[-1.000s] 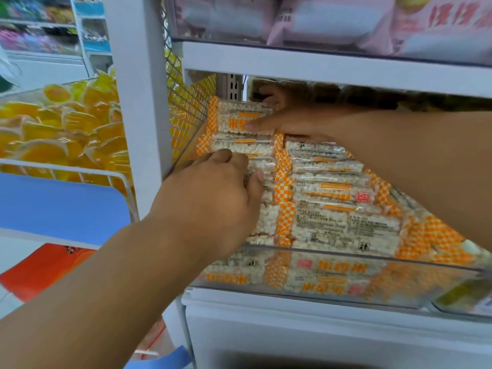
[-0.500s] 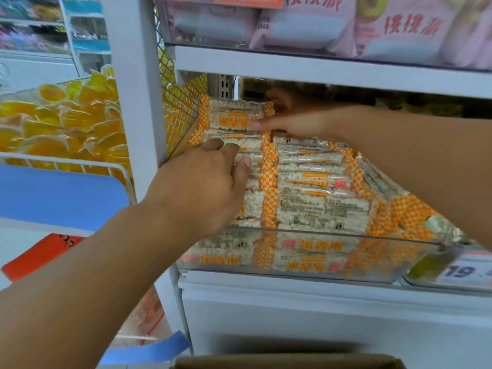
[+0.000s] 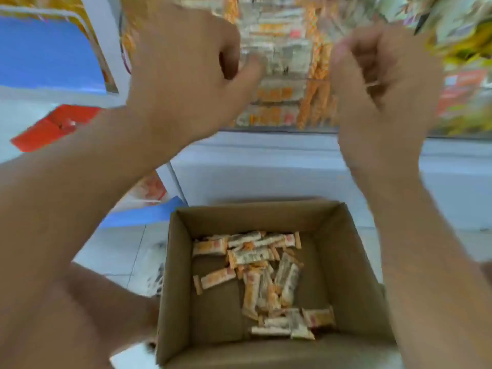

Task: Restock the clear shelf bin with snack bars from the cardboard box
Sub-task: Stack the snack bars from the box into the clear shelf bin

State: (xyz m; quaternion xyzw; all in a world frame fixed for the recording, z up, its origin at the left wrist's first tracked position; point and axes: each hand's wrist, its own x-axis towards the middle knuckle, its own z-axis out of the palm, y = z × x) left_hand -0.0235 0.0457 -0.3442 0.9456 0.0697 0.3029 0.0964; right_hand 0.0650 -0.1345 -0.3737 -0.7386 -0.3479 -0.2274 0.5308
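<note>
Left hand point(image 3: 183, 67) raised, fingers loosely curled, right hand point(image 3: 383, 83) raised, seemingly empty, blurred

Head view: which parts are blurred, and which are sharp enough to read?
Head view: both the left hand and right hand and the clear shelf bin smear with motion; the orange-and-white snack bars in the brown cardboard box look sharper.

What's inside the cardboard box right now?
The cardboard box holds loose snack bars in orange-and-white wrappers, scattered over its bare bottom, mostly toward the middle and right. Its near wall hides the closest strip of the floor, so any bars there can't be seen.
</note>
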